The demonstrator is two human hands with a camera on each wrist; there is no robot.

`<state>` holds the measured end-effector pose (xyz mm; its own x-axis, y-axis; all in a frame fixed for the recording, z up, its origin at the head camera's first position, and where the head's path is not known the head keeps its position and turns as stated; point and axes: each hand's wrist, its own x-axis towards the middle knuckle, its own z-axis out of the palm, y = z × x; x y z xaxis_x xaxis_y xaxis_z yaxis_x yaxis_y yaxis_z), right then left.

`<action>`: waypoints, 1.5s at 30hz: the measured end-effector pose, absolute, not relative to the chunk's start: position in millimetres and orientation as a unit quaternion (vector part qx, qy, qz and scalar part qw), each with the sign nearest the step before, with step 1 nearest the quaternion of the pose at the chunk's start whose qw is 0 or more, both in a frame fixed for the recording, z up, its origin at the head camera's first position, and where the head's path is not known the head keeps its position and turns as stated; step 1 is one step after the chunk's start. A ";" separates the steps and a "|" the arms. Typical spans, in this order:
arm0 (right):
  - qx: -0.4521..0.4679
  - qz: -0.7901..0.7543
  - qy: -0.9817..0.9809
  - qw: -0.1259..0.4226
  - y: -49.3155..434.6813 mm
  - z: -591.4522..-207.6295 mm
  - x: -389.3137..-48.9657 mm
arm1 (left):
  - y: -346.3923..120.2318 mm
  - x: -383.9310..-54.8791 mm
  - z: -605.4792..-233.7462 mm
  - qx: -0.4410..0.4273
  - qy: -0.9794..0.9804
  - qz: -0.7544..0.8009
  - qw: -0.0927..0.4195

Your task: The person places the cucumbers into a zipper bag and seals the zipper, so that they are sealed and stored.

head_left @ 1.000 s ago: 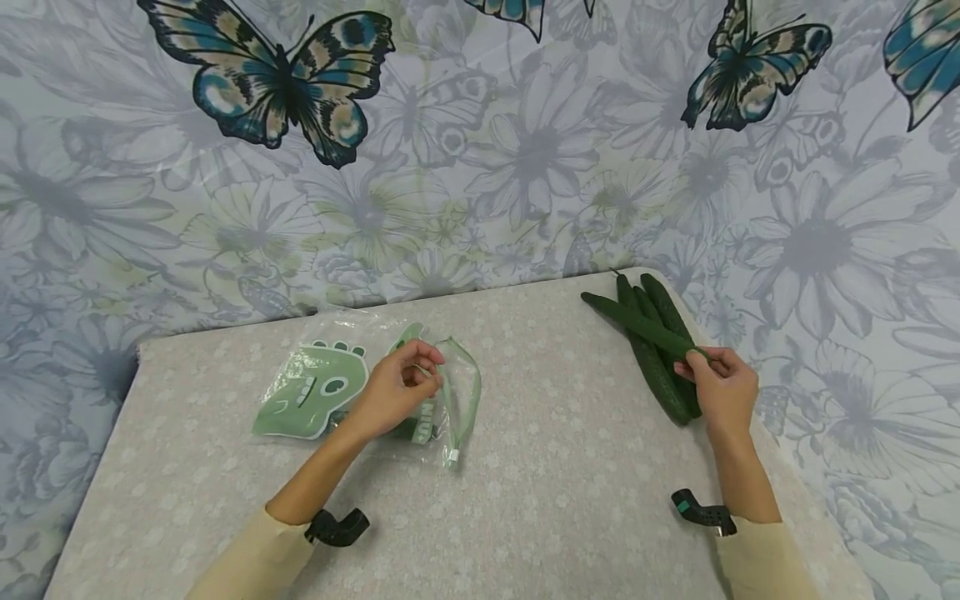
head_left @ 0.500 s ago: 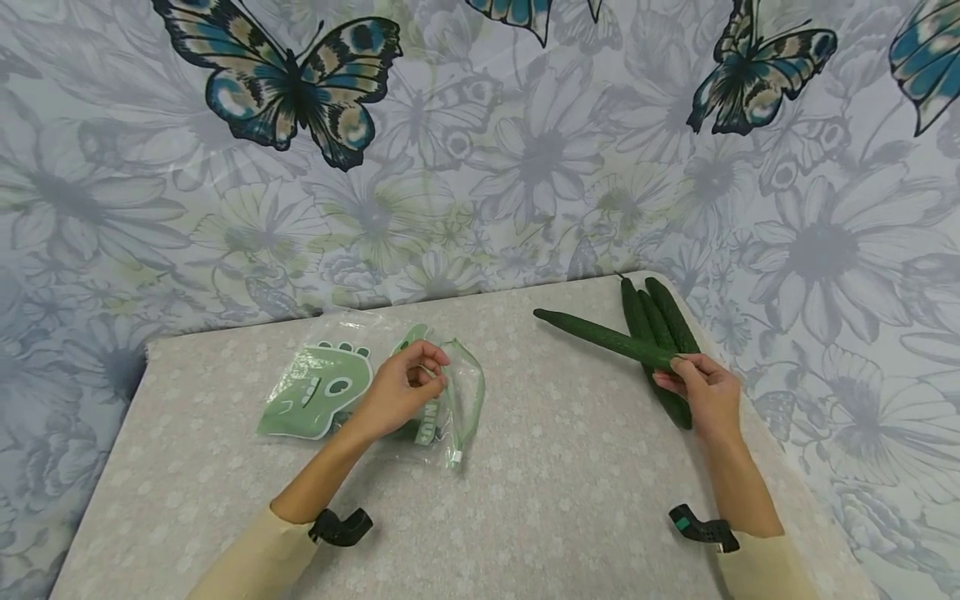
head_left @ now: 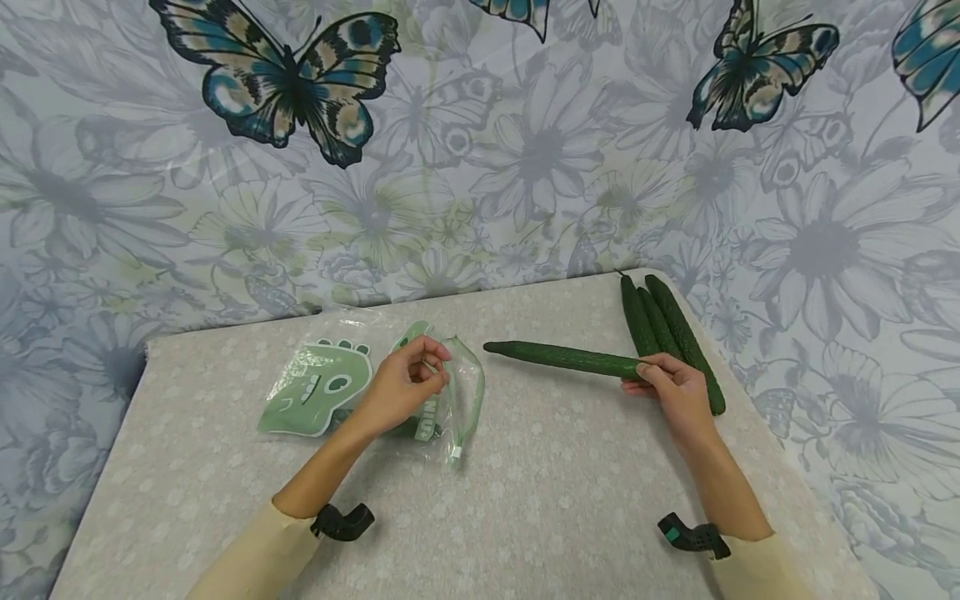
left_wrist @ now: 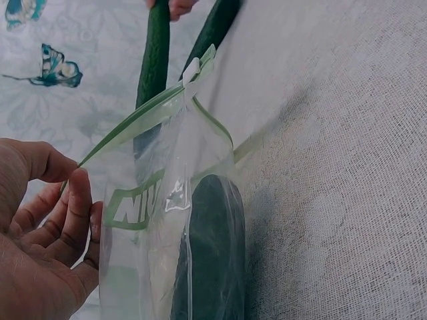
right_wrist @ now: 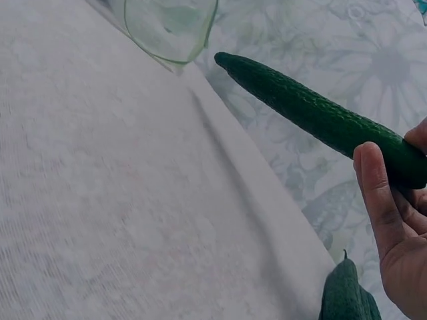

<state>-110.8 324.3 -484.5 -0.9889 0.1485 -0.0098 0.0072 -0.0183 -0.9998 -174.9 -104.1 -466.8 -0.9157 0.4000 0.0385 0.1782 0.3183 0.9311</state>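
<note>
My left hand [head_left: 401, 387] pinches the top edge of a clear zip bag [left_wrist: 150, 267] between thumb and finger, and the bag's mouth gapes. Green dinosaur printing marks the bag [head_left: 315, 392] in the head view. Inside it, a cucumber [left_wrist: 212, 260] shows through the plastic. In my right hand [head_left: 678, 396] is another cucumber [head_left: 562, 357], gripped by one end and lifted over the table. Its free tip points left at the bag's mouth, a short gap away. From the right wrist view, fingers and thumb of the right hand [right_wrist: 403, 227] clasp the cucumber's thick end.
Several more cucumbers [head_left: 663, 321] lie side by side at the table's back right corner, behind the right hand. A pale patterned cloth covers the table [head_left: 525, 500]. Behind its back edge stands a wall covering [head_left: 540, 167] with butterflies and flowers.
My right hand has drawn one cucumber off the pile and carried it left, its tip swinging down toward the bag. The left hand keeps its place at the bag's edge.
</note>
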 end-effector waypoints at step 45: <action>0.049 0.706 -0.692 -0.146 177.6 -509.5 -148.4 | -101.8 -176.5 -464.4 0.193 0.792 0.573 0.088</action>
<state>-148.4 177.6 -509.5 -0.9528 -0.2732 -0.1325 0.1379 -0.0005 -0.9905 -176.5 -101.8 -464.4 -0.9103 0.4056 0.0823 0.2046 0.2684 0.9413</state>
